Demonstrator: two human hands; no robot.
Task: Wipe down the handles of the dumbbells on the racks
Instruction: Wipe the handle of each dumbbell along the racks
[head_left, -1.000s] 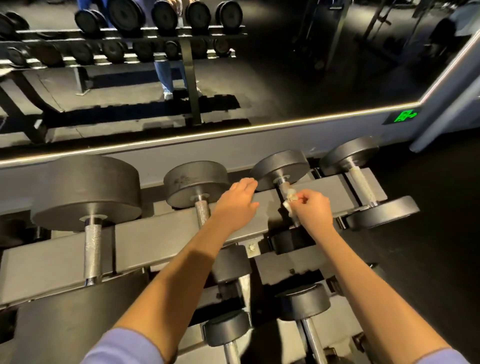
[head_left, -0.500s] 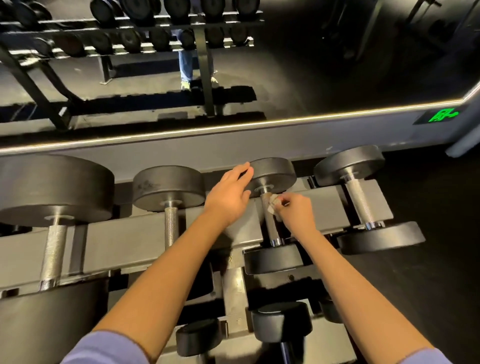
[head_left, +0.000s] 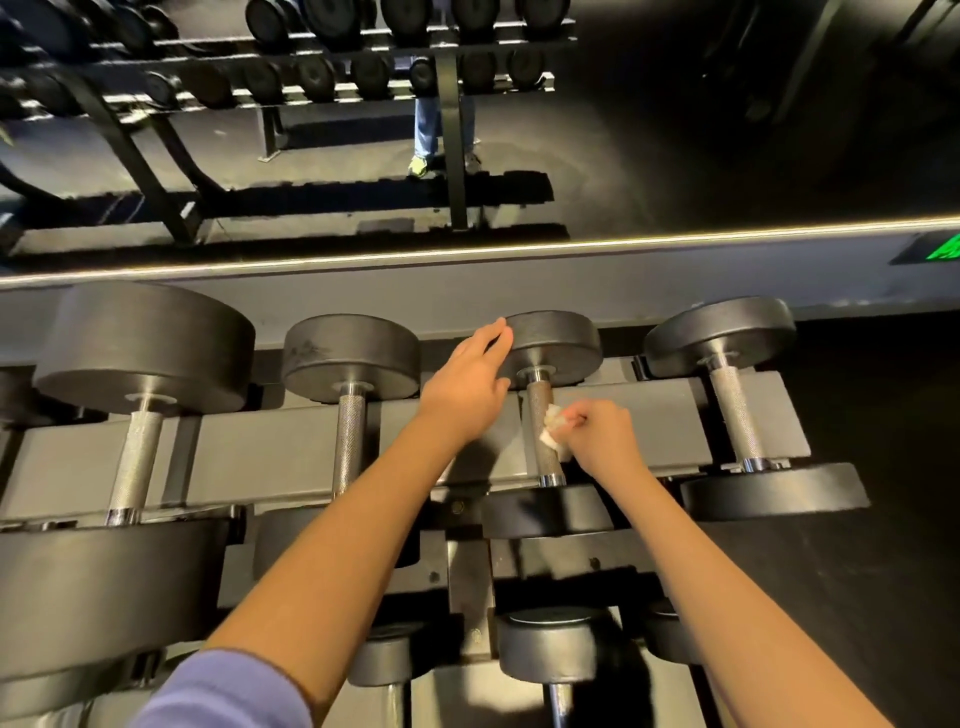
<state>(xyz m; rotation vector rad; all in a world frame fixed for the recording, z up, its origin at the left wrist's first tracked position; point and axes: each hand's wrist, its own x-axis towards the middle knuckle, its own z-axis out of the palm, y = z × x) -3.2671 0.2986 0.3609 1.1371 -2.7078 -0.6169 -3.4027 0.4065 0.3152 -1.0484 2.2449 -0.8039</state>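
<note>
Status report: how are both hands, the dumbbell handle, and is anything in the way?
Left hand open, on the far weight. Right hand pinches white wipe against handle. Nothing in the way.

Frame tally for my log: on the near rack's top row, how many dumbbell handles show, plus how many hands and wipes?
dumbbell handles: 4
hands, left hand and right hand: 2
white wipe: 1
Total: 7
</note>
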